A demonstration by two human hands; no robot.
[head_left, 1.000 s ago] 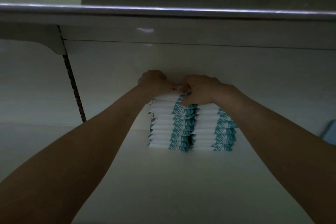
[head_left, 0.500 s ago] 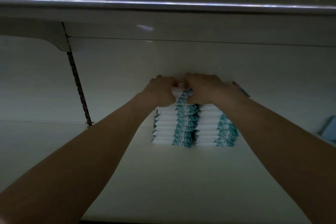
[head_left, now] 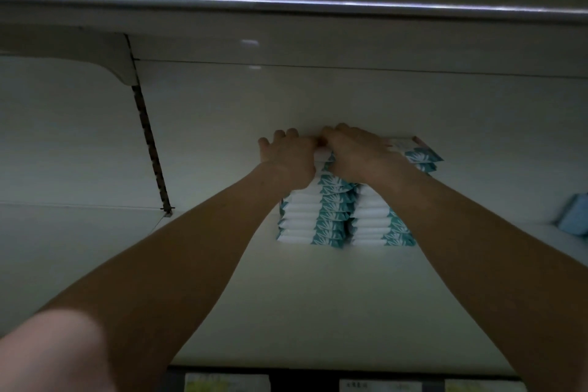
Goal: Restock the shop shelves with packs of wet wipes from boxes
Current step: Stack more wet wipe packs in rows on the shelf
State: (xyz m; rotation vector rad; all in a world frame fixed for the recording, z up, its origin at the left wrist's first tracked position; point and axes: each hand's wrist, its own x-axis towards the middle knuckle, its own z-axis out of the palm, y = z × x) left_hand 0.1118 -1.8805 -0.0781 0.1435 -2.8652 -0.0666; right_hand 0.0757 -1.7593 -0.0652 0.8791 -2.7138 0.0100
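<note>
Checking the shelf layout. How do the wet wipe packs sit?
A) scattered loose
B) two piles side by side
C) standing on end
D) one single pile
B: a left pile and a right pile of flat-laid packs stand side by side on the shelf, with the left hand and right hand on top.

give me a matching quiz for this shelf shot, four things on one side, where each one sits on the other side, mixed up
Things
1. left hand
2. blue thing
3. slotted strip
4. labels

Places
a. far right end of the shelf
b. below the shelf's front edge, at the bottom of the view
c. on top of the packs
d. on the back wall, left of the packs

Pairs: 1-c, 2-a, 3-d, 4-b
</note>
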